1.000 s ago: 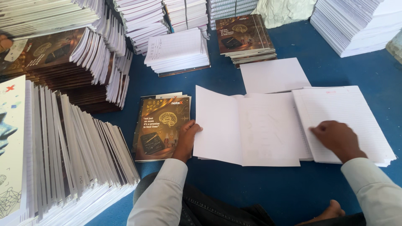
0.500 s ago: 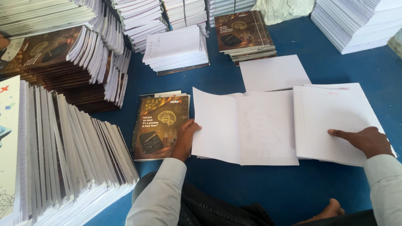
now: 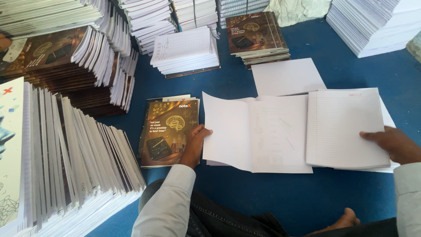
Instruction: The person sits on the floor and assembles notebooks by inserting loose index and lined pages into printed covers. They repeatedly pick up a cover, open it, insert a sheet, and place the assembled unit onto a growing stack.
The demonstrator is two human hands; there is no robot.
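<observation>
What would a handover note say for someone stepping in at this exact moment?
Left hand: flat on the edge of the open white cover sheet, beside the brown-covered notebook.
Right hand: gripping the right edge of a block of ruled pages, which lies over the sheet's right half.
Done: sheet spread open on the blue floor, pages on it.
Left: sheet not yet folded over the pages; a spare white sheet waits behind.

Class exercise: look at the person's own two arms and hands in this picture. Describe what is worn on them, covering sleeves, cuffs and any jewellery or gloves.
Both arms wear long, light grey shirt sleeves. The left sleeve ends in a plain cuff at the wrist; the right sleeve shows only partly at the frame edge. The left hand and right hand are bare: no gloves, and no rings or watch visible.
</observation>
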